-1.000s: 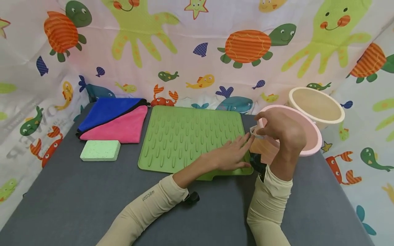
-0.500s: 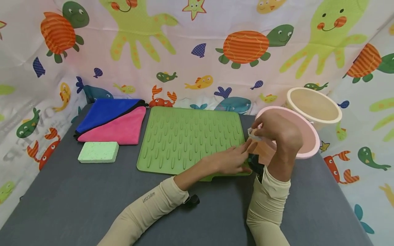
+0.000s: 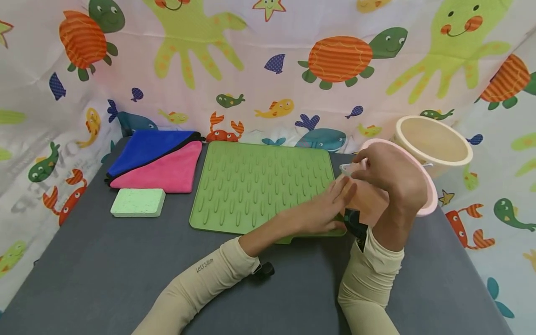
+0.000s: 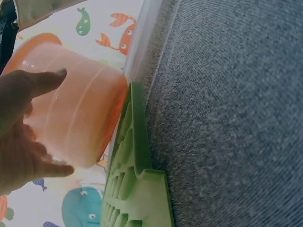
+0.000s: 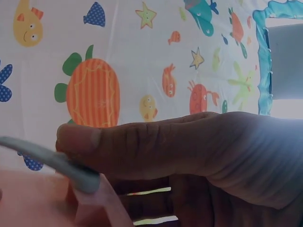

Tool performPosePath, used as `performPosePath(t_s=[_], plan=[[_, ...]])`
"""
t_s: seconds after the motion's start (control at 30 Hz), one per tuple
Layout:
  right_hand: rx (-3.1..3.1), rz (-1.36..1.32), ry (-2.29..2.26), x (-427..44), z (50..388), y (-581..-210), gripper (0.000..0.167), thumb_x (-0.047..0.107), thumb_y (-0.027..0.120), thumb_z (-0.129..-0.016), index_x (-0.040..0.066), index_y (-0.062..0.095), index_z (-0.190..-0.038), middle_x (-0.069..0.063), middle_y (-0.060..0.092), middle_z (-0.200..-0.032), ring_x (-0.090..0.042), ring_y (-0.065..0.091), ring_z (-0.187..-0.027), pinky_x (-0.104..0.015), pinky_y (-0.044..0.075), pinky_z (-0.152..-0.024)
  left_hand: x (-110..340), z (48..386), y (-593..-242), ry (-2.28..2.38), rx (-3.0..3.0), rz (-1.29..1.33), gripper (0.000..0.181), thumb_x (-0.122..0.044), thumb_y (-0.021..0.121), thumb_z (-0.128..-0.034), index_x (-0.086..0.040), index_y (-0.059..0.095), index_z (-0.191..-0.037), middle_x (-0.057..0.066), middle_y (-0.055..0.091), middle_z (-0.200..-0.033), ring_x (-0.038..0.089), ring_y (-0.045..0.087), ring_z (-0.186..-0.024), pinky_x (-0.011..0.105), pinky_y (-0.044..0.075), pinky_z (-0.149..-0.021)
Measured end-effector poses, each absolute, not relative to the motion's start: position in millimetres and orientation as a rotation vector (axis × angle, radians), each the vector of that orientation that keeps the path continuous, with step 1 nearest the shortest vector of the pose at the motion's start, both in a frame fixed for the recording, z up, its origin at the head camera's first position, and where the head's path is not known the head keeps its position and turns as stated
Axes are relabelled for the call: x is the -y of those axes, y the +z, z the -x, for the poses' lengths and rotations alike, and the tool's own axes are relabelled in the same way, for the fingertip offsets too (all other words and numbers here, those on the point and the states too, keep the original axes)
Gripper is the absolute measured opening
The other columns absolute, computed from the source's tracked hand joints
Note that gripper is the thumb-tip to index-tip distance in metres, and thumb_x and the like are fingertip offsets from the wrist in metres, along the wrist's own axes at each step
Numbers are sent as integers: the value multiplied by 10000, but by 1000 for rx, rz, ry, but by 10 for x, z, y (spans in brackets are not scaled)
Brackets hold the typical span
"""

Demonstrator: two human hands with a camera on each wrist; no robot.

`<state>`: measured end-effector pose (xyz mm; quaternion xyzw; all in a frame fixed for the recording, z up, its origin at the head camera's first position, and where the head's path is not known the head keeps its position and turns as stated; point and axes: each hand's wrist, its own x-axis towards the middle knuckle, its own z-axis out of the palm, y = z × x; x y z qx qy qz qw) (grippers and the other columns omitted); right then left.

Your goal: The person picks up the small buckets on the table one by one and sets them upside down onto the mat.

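Note:
The pink bucket [image 3: 368,200] is at the right end of the green ridged mat [image 3: 259,186]. In the head view my right hand [image 3: 389,174] is over its left rim. Its thumb and fingers pinch the bucket's white handle [image 3: 345,168], also seen as a pale curved bar [image 5: 52,158] beside the thumb in the right wrist view. My left hand [image 3: 320,211] reaches over the mat's right edge, fingers extended. Its thumb [image 4: 45,82] and fingers are spread before the bucket's side in the left wrist view; whether they touch it I cannot tell.
A cream bucket [image 3: 433,144] stands behind the pink one. On the left of the grey table [image 3: 104,274] lie a folded blue and pink cloth [image 3: 163,160] and a pale green sponge [image 3: 138,203]. A printed curtain [image 3: 259,79] hangs behind.
The white handle has risen slightly above my left fingertips. Those fingertips have shifted a little to the right. My right hand keeps its pinch, and the cloth, sponge and mat stay put.

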<state>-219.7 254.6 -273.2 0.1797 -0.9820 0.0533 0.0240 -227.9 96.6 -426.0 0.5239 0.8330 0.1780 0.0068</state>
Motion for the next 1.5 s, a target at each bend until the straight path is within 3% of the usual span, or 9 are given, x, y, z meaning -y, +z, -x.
performPosePath(t_s=[0.1, 0.2, 0.37, 0.5, 0.73, 0.87, 1.0, 1.3, 1.5], plan=[[2960, -569, 234, -2554, 2172, -2722, 250, 31, 787, -818, -40, 804, -1057, -137, 723, -774, -261, 598, -742, -380, 494, -678, -946, 2311, -4259, 559, -2682, -1622, 1262, -409, 632, -1043, -263, -585, -1340, 261, -143, -1738, 462, -34, -1636, 454, 323, -1302], [2906, -575, 356, -2583, 2142, -2728, 287, -18, 794, -822, -68, 779, -1104, -190, 726, -887, -289, 614, -802, -390, 496, -716, -930, 2334, -4260, 604, -2715, -1587, 1203, -429, 635, -1038, -191, -436, -1532, 218, -167, -1747, 469, -59, -1632, 530, 260, -1318], [2806, -628, 384, -2652, 2105, -2731, 266, 7, 754, -879, -28, 775, -1142, -109, 689, -797, -178, 528, -664, -284, 422, -619, -911, 2376, -4256, 680, -2738, -1579, 1035, -444, 670, -1013, -71, -29, -1679, 147, -203, -1755, 399, -95, -1645, 530, 171, -1344], [2768, -652, 417, -2702, 2094, -2722, 272, 36, 751, -904, 6, 776, -1173, -39, 585, -668, -106, 440, -585, -236, 368, -547, -893, 2410, -4225, 645, -2765, -1600, 1033, -457, 674, -1009, -73, -5, -1685, 134, -209, -1757, 330, -113, -1653, 509, 77, -1360], [2598, -735, 504, -2770, 2095, -2708, 308, 29, 823, -856, 13, 782, -1161, -120, 783, -928, -194, 664, -723, -113, 492, -691, -863, 2435, -4191, 758, -2815, -1539, 991, -432, 661, -1021, -165, -13, -1697, 58, -259, -1751, 382, -122, -1643, 620, 302, -1276], [2473, -763, 594, -2788, 2104, -2690, 283, -9, 830, -838, 1, 792, -1118, -156, 804, -971, -9, 644, -754, 17, 434, -756, -856, 2448, -4170, 837, -2885, -1492, 921, -470, 616, -1036, -226, 27, -1701, 1, -243, -1759, 424, -171, -1628, 684, 298, -1248], [2353, -761, 679, -2777, 2093, -2687, 270, -77, 822, -814, -25, 793, -1077, -188, 796, -962, 178, 546, -828, 14, 438, -758, -824, 2475, -4128, 937, -2893, -1473, 848, -490, 579, -1049, -266, 85, -1701, -32, -222, -1765, 409, -246, -1611, 710, 199, -1274], [2165, -823, 853, -2675, 2104, -2641, 266, -141, 790, -812, -63, 786, -1067, -37, 787, -1059, 59, 661, -902, -25, 522, -726, -695, 2602, -4069, 1308, -2971, -1505, 770, -379, 714, -994, -193, 324, -1632, 70, 150, -1777, 370, -212, -1631, 642, 61, -1325], [2059, -782, 942, -2576, 2119, -2641, 243, -169, 773, -816, -72, 795, -1039, -125, 773, -1054, 45, 620, -789, -41, 429, -586, -644, 2664, -4024, 1731, -2990, -1594, 801, -277, 877, -861, -101, 448, -1515, 187, 348, -1675, 412, 98, -1647, 544, 146, -1345]])
